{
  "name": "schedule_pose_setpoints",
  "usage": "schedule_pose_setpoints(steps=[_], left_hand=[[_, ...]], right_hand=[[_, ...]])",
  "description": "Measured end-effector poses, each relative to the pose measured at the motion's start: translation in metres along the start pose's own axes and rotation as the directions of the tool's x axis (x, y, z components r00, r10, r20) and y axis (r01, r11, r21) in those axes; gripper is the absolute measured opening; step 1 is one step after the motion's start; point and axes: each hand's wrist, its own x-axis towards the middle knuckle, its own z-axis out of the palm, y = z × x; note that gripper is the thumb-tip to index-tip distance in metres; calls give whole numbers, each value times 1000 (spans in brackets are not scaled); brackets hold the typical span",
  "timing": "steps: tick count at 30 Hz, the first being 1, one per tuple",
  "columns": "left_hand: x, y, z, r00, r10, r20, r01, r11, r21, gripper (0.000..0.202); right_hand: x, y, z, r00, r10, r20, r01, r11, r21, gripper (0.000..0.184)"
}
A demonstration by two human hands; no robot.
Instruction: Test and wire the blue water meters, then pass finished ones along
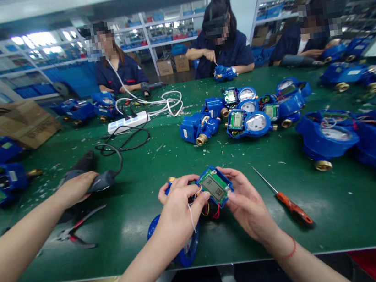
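Observation:
My left hand (176, 212) and my right hand (248, 207) both hold a green circuit board with a small LCD screen (216, 187) in front of me. Red, yellow and white wires run from beneath it. A blue water meter housing (186, 247) lies under my left hand, partly hidden. To the right of my right hand rests an orange-handled screwdriver (294, 208). Farther left, a co-worker's hand (76, 189) lies on a dark corded power tool (101, 181). Red-handled pliers (76, 228) sit below that hand.
The green bench mat (324, 229) is strewn with white scraps. Several blue water meters (248, 124) stand at its middle, with larger ones (327, 134) at right. A white power strip (128, 122) and cables lie beyond, beside a cardboard box (16, 124). Co-workers (218, 40) sit across the bench.

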Motion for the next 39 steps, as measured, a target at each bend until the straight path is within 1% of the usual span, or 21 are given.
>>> schedule_pose_setpoints(steps=[3, 5, 9, 11, 14, 18, 19, 21, 22, 23, 24, 25, 26, 27, 29, 30, 32, 33, 35, 37, 39], left_hand=[[0, -1, -2, 1000, 5, 25, -5, 1000, 10, 25], [-1, -2, -3, 999, 41, 25, -41, 999, 2, 25], [-5, -8, -4, 989, 149, -5, -149, 988, -25, 24], [-8, -11, -4, 982, 188, -13, -188, 982, -27, 24], [-9, -15, -4, 979, 203, -3, -203, 979, -17, 24], [-13, -22, -12, 987, 163, -9, -163, 987, -16, 14], [-16, -24, -16, 987, 157, -23, -157, 987, -28, 17], [-27, -26, -22, 983, 135, -123, -144, 987, -66, 36], [-35, -26, -23, 967, 114, -229, -137, 987, -86, 41], [-43, -24, -22, 930, 83, -359, -128, 986, -103, 42], [-51, -20, -19, 868, 52, -494, -119, 987, -106, 38], [-59, -16, -14, 807, 49, -589, -120, 989, -82, 32], [-65, -11, -6, 778, 86, -622, -130, 991, -27, 26], [-70, -6, 3, 787, 164, -595, -157, 985, 64, 22], [-75, 2, 24, 826, 320, -465, -222, 941, 255, 25], [-74, 5, 35, 841, 363, -402, -238, 915, 327, 32], [-70, 8, 52, 856, 368, -364, -217, 894, 393, 44], [-68, 8, 58, 860, 354, -367, -202, 898, 392, 45], [-63, 8, 63, 860, 325, -394, -189, 920, 344, 34], [-60, 7, 63, 857, 313, -409, -211, 938, 276, 24], [-59, 5, 59, 860, 333, -388, -262, 939, 225, 22]], right_hand=[[5, -7, -4, 971, 232, 60, -238, 964, 119, 40], [8, -8, -6, 950, 307, 62, -313, 930, 190, 39], [12, -6, -6, 914, 394, 102, -406, 862, 305, 37], [11, -6, -5, 901, 414, 130, -433, 837, 334, 34], [9, -8, -3, 909, 404, 106, -413, 832, 372, 31], [5, -9, -4, 915, 400, 63, -391, 834, 388, 46], [4, -9, -4, 916, 398, 45, -383, 837, 391, 49], [3, -9, -6, 920, 391, -3, -358, 845, 398, 50], [3, -10, -7, 920, 391, -24, -350, 847, 400, 49], [3, -10, -7, 918, 395, -35, -349, 847, 401, 48], [2, -10, -7, 915, 401, -38, -354, 845, 402, 48], [1, -11, -6, 912, 409, -36, -361, 841, 403, 48], [0, -11, -5, 909, 416, -32, -369, 837, 403, 48], [-1, -12, -4, 907, 421, -28, -375, 835, 403, 49], [-4, -13, -2, 905, 424, -24, -380, 834, 401, 49], [-6, -14, -1, 905, 425, -23, -382, 835, 397, 49], [-9, -15, 1, 903, 430, -17, -391, 835, 387, 48], [-11, -16, 2, 901, 433, -13, -396, 835, 382, 48], [-13, -16, 1, 900, 435, -11, -400, 838, 371, 48], [-15, -16, 1, 903, 428, -16, -394, 845, 360, 47], [-17, -14, -1, 910, 413, -27, -379, 857, 348, 47]])
